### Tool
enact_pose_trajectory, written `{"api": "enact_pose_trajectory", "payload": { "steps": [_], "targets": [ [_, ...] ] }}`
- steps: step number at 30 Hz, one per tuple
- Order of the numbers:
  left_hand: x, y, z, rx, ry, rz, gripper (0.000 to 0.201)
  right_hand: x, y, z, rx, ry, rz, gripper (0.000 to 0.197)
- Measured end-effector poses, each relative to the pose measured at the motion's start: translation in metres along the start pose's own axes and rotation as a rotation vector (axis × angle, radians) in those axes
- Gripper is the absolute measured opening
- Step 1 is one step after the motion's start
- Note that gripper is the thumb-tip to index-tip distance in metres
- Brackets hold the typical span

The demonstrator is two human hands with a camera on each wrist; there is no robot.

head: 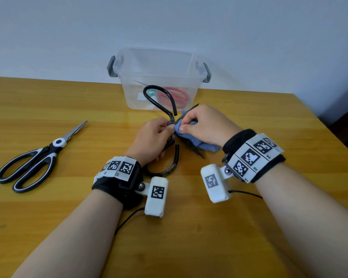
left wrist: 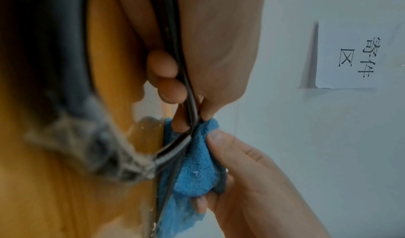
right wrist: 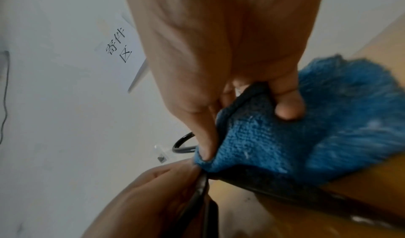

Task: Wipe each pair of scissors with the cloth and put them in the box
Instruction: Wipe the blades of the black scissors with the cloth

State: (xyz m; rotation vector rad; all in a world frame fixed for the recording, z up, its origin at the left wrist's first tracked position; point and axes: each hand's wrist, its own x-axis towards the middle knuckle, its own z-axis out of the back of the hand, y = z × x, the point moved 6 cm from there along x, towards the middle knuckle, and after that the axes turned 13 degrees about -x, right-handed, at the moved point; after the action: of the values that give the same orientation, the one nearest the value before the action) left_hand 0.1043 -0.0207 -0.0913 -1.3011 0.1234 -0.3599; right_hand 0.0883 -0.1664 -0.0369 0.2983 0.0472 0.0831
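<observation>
Head view, step: you are partway through wiping the black scissors [head: 170, 109], which are spread open above the table [head: 48, 227], just in front of the box [head: 159, 63].
Head view, left hand [head: 155, 137]: your fingers pinch the scissors at the pivot; one handle loop rises toward the box, the other hangs below your palm.
Head view, right hand [head: 205, 125]: thumb and fingers pinch the blue cloth [head: 191, 135] around one blade, close to the pivot.
Head view, remaining: the black-and-white scissors [head: 36, 159] lie untouched, well to your left; red-handled scissors [head: 174, 97] already sit in the box.
Left wrist view: cloth [left wrist: 197, 165] wraps the crossing of the blades; your right thumb [left wrist: 228, 146] presses it on.
Right wrist view: fingertips [right wrist: 289, 110] clamp the cloth [right wrist: 285, 146] over the blade.
Next move: likely draw the cloth out toward the tip, keeping skin off the edge, then do the other blade.
</observation>
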Motion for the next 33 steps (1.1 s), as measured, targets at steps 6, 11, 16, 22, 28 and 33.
{"api": "enact_pose_trajectory", "payload": {
  "steps": [6, 11, 16, 22, 28, 33],
  "targets": [
    [0.000, 0.002, 0.000, 0.004, -0.006, -0.023, 0.032, 0.003, 0.009, 0.000, -0.171, 0.185, -0.066, 0.031],
    [0.001, 0.004, 0.000, -0.029, -0.006, -0.020, 0.032, -0.014, -0.009, -0.004, -0.246, 0.352, -0.140, 0.039],
    [0.000, 0.001, 0.000, -0.028, -0.017, -0.035, 0.034, -0.010, -0.002, 0.012, 0.036, 0.081, -0.117, 0.017],
    [0.000, 0.001, 0.000, -0.002, 0.004, -0.012, 0.035, -0.001, 0.013, 0.000, -0.112, 0.181, -0.092, 0.031],
    [-0.001, 0.001, -0.002, -0.007, 0.009, -0.022, 0.032, -0.005, 0.005, 0.002, -0.387, 0.378, -0.163, 0.039],
    [-0.001, -0.001, -0.002, 0.001, 0.011, -0.040, 0.033, -0.008, 0.011, -0.002, -0.442, 0.356, -0.117, 0.033]
  ]
}}
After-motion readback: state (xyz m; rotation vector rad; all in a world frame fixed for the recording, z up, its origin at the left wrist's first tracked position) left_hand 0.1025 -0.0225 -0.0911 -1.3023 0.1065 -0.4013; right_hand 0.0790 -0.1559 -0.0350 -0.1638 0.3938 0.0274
